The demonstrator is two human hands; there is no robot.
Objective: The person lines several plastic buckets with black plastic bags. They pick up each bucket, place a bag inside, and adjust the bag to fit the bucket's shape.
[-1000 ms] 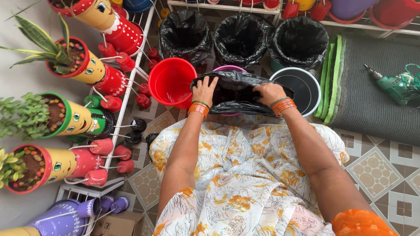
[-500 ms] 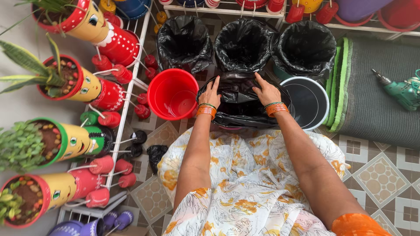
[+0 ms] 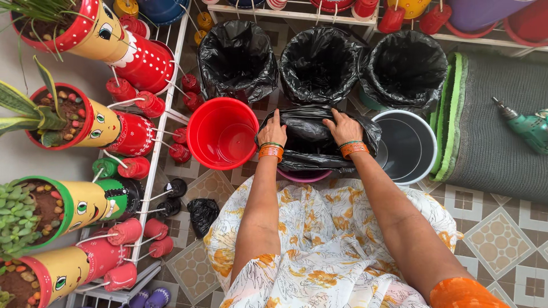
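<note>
A black plastic bag [image 3: 311, 145] lies spread over a pink bucket [image 3: 305, 175] just in front of my knees. My left hand [image 3: 273, 130] presses on the bag's left part, fingers flat and pointing away from me. My right hand [image 3: 342, 126] rests on the bag's right part, fingers curled into the plastic. Both wrists carry orange bangles. Whether the fingers pinch the plastic or only press on it is unclear.
An empty red bucket [image 3: 222, 134] stands left of the bag, a white-rimmed grey bucket [image 3: 406, 146] right. Three bag-lined buckets [image 3: 319, 63] stand behind. Painted doll-shaped planters [image 3: 108, 128] fill a white rack at left. A green drill [image 3: 528, 128] lies on a grey mat. A crumpled black bag [image 3: 202, 214] lies on tiles.
My hands have shifted forward and spread the black bag lower over the pink bucket. The view has tilted, so the buckets sit lower in the frame.
</note>
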